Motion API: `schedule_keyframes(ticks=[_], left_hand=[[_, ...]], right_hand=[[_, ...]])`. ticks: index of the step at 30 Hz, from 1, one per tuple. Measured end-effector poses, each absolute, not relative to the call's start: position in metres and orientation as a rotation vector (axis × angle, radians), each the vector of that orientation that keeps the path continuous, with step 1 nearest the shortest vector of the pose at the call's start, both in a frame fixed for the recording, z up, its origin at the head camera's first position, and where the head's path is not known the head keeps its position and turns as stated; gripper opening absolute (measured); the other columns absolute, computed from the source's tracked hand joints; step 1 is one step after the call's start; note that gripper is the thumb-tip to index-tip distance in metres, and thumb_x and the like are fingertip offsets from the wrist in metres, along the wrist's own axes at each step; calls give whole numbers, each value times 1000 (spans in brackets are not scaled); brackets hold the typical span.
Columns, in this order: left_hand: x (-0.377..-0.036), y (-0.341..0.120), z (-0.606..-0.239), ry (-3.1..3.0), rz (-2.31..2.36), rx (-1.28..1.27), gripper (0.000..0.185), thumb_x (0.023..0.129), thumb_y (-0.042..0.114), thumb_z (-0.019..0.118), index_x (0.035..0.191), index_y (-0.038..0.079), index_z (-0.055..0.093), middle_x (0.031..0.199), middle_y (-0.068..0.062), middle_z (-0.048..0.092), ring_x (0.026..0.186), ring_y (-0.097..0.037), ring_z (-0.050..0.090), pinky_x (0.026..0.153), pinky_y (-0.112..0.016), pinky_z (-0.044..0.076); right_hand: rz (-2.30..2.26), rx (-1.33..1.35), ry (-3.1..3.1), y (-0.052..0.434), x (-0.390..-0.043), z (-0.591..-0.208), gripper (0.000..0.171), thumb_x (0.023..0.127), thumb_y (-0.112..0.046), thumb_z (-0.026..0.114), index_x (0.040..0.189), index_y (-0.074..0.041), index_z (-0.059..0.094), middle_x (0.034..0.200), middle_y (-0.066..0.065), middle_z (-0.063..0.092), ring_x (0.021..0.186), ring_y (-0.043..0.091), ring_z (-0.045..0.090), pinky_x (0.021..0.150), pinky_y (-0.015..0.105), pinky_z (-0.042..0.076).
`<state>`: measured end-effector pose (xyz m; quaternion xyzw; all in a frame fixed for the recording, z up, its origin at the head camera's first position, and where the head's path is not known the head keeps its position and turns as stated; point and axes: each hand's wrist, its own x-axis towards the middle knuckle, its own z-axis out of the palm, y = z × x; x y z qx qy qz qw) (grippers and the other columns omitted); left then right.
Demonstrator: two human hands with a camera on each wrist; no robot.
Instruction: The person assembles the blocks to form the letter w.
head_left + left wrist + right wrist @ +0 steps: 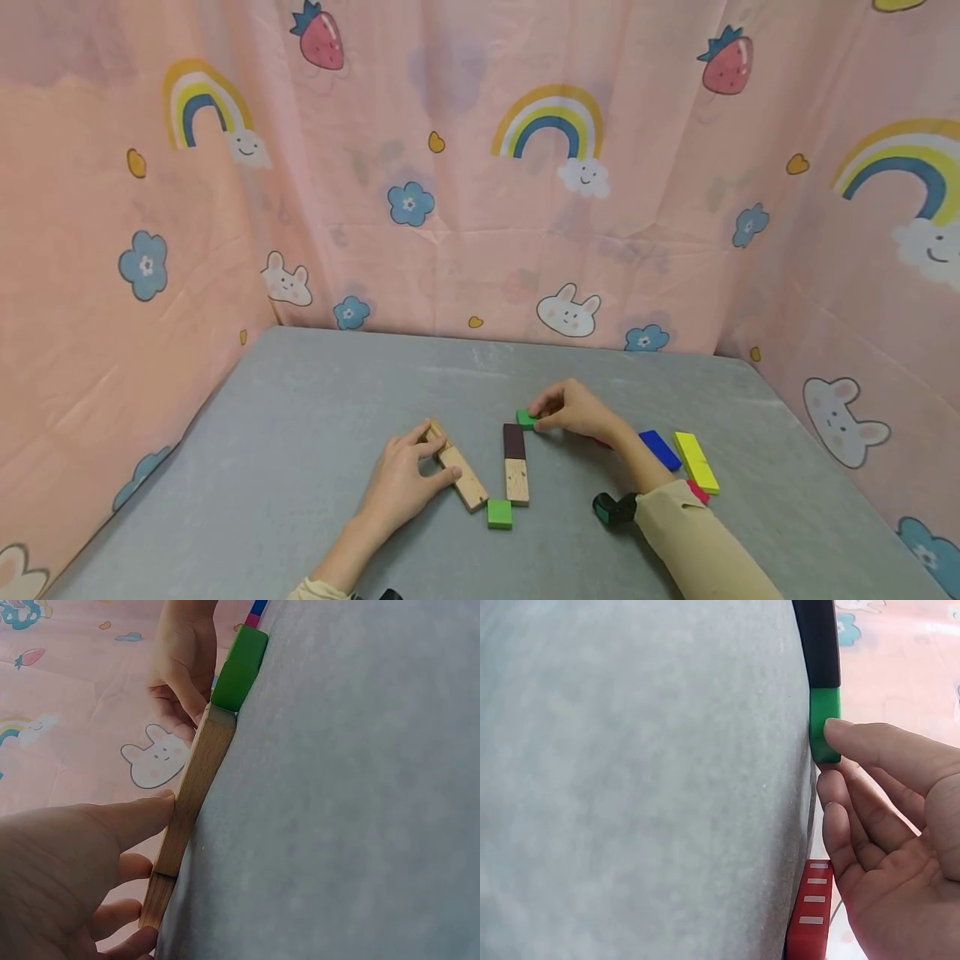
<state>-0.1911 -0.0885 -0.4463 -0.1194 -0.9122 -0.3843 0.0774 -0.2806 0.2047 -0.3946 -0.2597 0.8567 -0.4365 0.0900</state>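
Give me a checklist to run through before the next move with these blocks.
1. Right hand pinches the dark green block: ok.
2. Dark green block meets the end of the dark brown block: ok.
3. Left hand touches the slanting wooden row: ok.
4. That row runs parallel to the brown-ended one: not ok, it leans away.
5. Light green block touches the pale block: cannot tell, only close.
6. Yellow block clear of both hands: ok.

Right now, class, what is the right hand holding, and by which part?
The right hand pinches the far green block by its end away from the dark brown block.
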Motion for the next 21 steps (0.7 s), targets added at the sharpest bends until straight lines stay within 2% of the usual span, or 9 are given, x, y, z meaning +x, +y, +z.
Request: schedule_keyframes(ticks=[7, 16, 21], left_hand=[[-192, -89, -447, -2740, -1140, -341, 57, 83, 39, 80, 129, 7, 67, 148, -16, 44, 118, -38, 47, 89, -55, 43], [-191, -88, -445, -2748, -1144, -340, 57, 83, 38, 80, 129, 7, 67, 148, -16, 45, 118, -38, 47, 90, -56, 43], [-191, -88, -446, -2752, -1149, -346, 58, 83, 39, 80, 129, 6, 66, 148, -16, 44, 118, -38, 47, 90, -55, 43]], right_hand=[[-1287, -740, 2550, 205, -287, -403, 12, 82, 6, 75, 94, 8, 73, 87, 21, 66, 75, 29, 54, 63, 27, 43], [-1266, -741, 2577, 214, -304, -423, 12, 80, -2, 81, 91, -4, 76, 83, 6, 68, 73, 19, 54, 63, 28, 44], [-1266, -746, 2572, 215, -306, -424, 12, 79, -3, 81, 90, -5, 76, 83, 4, 68, 73, 17, 56, 63, 28, 45]])
